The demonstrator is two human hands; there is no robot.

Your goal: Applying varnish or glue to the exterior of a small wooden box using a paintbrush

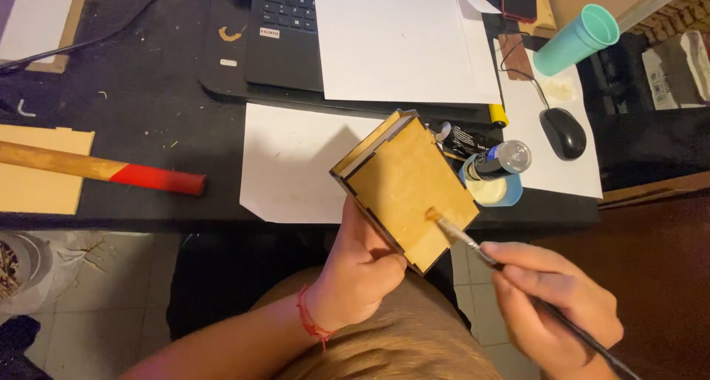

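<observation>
My left hand (360,269) grips a small flat wooden box (403,184) from below and tilts it over my lap, in front of the black desk. A red cord circles that wrist. My right hand (556,306) pinches a thin paintbrush (464,239) with a dark handle. Its bristle tip rests on the box's broad face near the lower right corner. A small bottle (503,160) lies tilted in a light blue tape roll (494,191) just right of the box.
White paper sheets (296,162) cover the desk edge and a laptop (285,25). A wooden handle with a red end (103,169) lies at left. A teal cup (577,38) and a black mouse (563,132) sit at right. Tiled floor shows below.
</observation>
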